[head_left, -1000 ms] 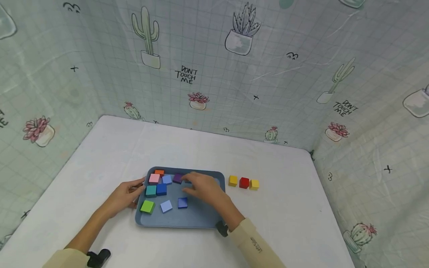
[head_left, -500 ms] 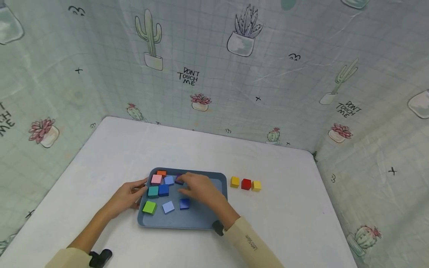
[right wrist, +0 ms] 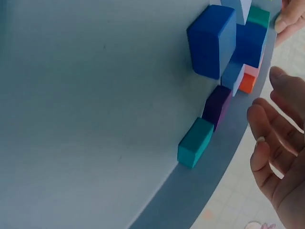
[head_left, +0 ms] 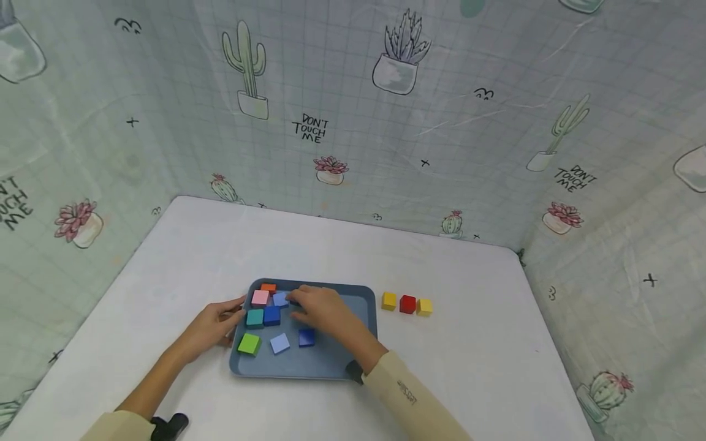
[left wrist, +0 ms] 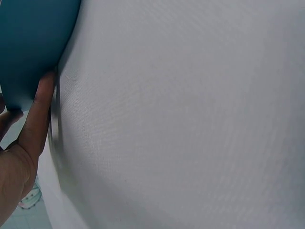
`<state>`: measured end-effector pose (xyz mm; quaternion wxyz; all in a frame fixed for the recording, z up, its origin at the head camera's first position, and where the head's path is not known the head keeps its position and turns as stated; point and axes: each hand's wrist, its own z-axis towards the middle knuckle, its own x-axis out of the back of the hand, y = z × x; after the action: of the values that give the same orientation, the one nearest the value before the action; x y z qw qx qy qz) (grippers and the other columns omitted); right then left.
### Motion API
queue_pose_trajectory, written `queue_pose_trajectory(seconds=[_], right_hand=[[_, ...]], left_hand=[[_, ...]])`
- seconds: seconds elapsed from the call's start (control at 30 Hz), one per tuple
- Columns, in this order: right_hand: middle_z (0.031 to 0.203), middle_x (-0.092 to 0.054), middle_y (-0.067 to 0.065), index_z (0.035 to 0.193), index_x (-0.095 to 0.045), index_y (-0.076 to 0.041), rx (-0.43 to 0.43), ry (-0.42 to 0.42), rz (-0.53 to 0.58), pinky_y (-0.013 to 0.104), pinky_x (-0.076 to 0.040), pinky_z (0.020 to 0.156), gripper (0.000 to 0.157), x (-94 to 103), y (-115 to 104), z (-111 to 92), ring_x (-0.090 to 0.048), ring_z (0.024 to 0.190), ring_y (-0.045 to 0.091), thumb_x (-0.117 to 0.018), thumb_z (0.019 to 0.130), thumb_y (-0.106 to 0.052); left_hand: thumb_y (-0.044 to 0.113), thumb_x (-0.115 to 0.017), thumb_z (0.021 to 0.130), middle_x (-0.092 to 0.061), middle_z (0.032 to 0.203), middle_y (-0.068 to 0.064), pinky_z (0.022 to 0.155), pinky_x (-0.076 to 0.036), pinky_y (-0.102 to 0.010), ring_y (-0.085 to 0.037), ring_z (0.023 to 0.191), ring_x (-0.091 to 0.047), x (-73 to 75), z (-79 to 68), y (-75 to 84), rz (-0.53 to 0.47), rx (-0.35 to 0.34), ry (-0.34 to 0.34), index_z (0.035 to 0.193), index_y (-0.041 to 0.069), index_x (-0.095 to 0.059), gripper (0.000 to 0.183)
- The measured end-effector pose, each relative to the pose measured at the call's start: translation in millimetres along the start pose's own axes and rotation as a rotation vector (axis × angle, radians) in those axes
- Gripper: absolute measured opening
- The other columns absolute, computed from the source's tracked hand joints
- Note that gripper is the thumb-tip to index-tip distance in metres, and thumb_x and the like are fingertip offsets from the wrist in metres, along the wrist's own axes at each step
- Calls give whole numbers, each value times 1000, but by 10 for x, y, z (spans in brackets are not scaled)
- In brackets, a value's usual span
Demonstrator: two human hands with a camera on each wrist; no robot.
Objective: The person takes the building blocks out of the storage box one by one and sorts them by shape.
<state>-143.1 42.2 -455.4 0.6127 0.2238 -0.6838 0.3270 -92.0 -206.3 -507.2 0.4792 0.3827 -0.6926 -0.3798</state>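
My left hand (head_left: 212,327) grips the left side of a blue-grey tray (head_left: 331,367); the left wrist view shows its fingers against the tray's wall (left wrist: 33,43). My right hand (head_left: 322,309) hovers over the tray's back part, fingers loosely bent and holding nothing visible. Below it in the right wrist view lie a purple block (right wrist: 217,106) and a teal block (right wrist: 195,143), both largely hidden by the hand in the head view. Left of its fingertips is a light blue block (head_left: 280,299), beside pink (head_left: 260,298), orange (head_left: 268,288), blue (head_left: 272,315) and teal blocks.
Nearer the tray's front lie a green block (head_left: 249,344), another light blue block (head_left: 279,343) and a dark blue block (head_left: 306,337). On the white table (head_left: 469,367), right of the tray, sit two yellow blocks (head_left: 388,301) with a red block (head_left: 407,304) between them. A patterned curtain (head_left: 353,122) surrounds the table.
My right hand has moved left across the tray and now covers the purple block in the head view. The left hand keeps its grip on the tray. The head view has shifted slightly.
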Motion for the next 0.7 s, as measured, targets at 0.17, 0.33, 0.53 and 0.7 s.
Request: queue_pose_trajectory(seconds=[0.17, 0.33, 0.53, 0.7], right_hand=[[103, -63, -6, 122, -62, -19, 2, -56, -16, 12, -46, 70, 37, -31, -41, 79, -53, 75, 2, -67, 88, -32], [104, -62, -7, 124, -61, -20, -7, -107, -49, 13, -47, 72, 40, -88, -79, 159, -53, 74, 3, -67, 88, -35], [105, -61, -4, 131, -54, -17, -2, -129, -54, 16, -49, 75, 51, -183, -93, 236, -54, 78, 3, -66, 87, -41], [102, -60, -3, 128, -57, -14, 23, -118, -36, 14, -49, 74, 49, -228, -114, 274, -54, 79, 2, -66, 86, -40]], left_hand=[[28, -57, 95, -42, 137, -27, 61, -56, -32, -26, 93, -58, -12, 1, -13, -9, 10, 2, 143, 2, -37, 59], [27, -57, 95, -43, 136, -28, 61, -56, -32, -27, 94, -58, -4, 17, -19, -2, -3, 2, 143, 2, -38, 57], [26, -56, 96, -43, 136, -28, 61, -56, -32, -27, 94, -58, 16, 28, -28, -10, -7, -4, 143, 1, -38, 56], [26, -56, 96, -44, 136, -28, 61, -56, -32, -27, 94, -58, 18, 23, -36, -19, -4, -4, 143, 1, -38, 56]])
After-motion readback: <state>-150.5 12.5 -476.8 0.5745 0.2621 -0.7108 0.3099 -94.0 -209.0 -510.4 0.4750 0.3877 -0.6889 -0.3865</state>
